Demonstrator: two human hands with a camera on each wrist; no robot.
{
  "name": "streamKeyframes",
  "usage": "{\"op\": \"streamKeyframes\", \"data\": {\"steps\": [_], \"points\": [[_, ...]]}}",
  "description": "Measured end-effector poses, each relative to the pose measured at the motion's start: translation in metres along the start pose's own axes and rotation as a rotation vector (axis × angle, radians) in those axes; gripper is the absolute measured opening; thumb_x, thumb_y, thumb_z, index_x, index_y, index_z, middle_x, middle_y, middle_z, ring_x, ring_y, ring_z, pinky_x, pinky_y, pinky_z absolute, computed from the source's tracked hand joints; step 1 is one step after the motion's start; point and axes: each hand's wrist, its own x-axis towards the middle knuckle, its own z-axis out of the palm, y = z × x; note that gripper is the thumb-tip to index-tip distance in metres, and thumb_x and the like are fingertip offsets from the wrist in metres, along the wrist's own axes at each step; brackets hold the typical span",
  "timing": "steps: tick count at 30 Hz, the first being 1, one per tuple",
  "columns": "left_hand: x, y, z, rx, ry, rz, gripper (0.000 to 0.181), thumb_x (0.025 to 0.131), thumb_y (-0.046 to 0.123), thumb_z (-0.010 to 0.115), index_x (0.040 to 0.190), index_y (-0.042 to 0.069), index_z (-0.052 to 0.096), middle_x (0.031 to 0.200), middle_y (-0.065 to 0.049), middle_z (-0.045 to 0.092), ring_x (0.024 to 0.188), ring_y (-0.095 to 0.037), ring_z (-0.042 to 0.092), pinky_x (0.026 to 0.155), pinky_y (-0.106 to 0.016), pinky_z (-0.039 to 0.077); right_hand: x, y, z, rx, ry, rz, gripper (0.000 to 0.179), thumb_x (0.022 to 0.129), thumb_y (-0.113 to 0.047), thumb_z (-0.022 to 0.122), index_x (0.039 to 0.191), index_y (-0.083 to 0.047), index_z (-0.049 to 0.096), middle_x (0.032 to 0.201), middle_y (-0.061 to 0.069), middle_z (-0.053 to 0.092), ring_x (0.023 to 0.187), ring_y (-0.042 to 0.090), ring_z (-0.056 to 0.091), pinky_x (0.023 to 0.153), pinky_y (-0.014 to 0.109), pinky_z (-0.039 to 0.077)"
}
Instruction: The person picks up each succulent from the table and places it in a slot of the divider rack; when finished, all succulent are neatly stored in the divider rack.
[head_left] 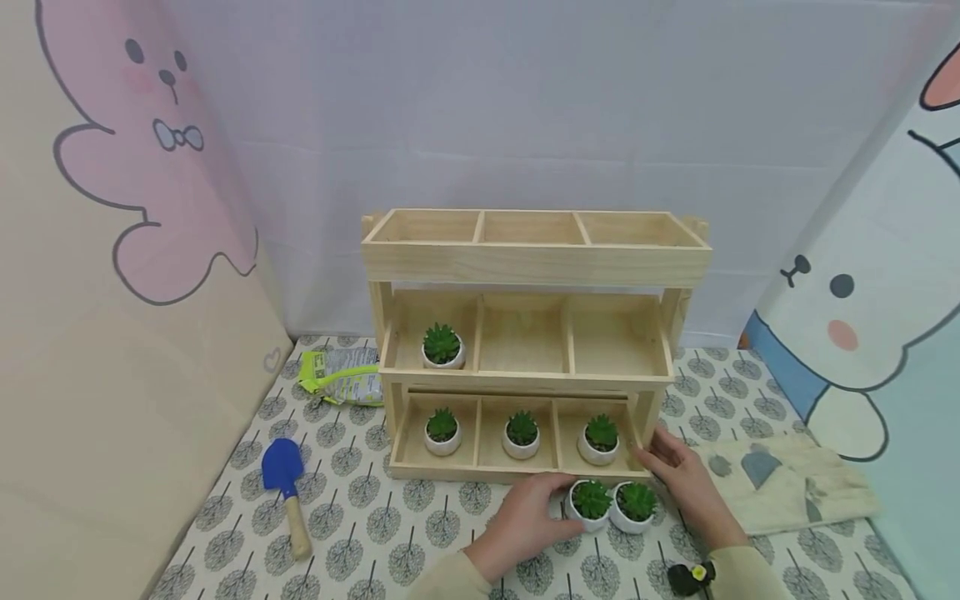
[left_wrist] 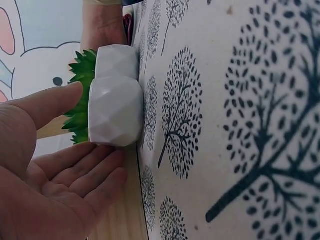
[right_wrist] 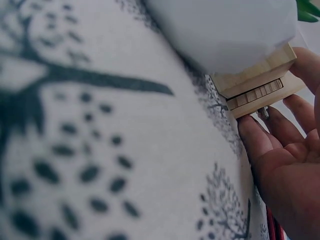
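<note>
Two potted succulents in white faceted pots stand side by side on the cloth before the wooden shelf (head_left: 536,262). My left hand (head_left: 531,517) is at the left succulent (head_left: 588,502), thumb on its near side and fingers on its far side. In the left wrist view those fingers are fairly straight alongside the white pot (left_wrist: 115,112). The right succulent (head_left: 633,505) sits between both hands. My right hand (head_left: 681,477) grips the lower right corner of the shelf, thumb at the front board and fingers along the outer side, as the right wrist view shows.
Three succulents stand in the bottom tier, including one at the right (head_left: 598,439), and another (head_left: 443,345) in the middle tier's left compartment. A blue trowel (head_left: 283,475) and a yellow-green bag (head_left: 341,375) lie left. Folded fabric (head_left: 787,483) lies right.
</note>
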Motion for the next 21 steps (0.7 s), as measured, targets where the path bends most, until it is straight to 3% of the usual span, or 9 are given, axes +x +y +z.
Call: {"op": "streamKeyframes", "data": {"steps": [6,13,21], "points": [[0.004,0.001,0.006,0.073,-0.003,0.01,0.058,0.082,0.03,0.09,0.133,0.011,0.07,0.128,0.002,0.07,0.117,-0.014,0.063,0.102,-0.032,0.051,0.0,0.002,-0.001,0.008,-0.011,-0.016,0.081,0.104,-0.035,0.066,0.167,-0.014,0.021,0.17,0.017,0.022,0.151,0.036,0.03,0.111,0.033,0.041],[0.009,0.005,0.012,0.157,0.003,0.038,0.055,0.078,0.031,0.093,0.126,0.014,0.073,0.116,0.008,0.071,0.105,-0.008,0.063,0.093,-0.029,0.052,0.003,0.005,-0.002,0.0,-0.009,0.008,0.083,0.103,-0.038,0.067,0.168,-0.015,0.019,0.17,0.017,0.022,0.152,0.036,0.03,0.115,0.045,0.036],[0.014,0.009,0.021,0.134,-0.002,-0.001,0.053,0.073,0.027,0.096,0.119,0.017,0.073,0.109,0.012,0.07,0.099,-0.006,0.061,0.089,-0.027,0.052,0.005,0.005,-0.002,-0.01,-0.004,0.029,0.086,0.102,-0.04,0.069,0.168,-0.014,0.019,0.171,0.015,0.02,0.153,0.036,0.028,0.118,0.047,0.032]]}}
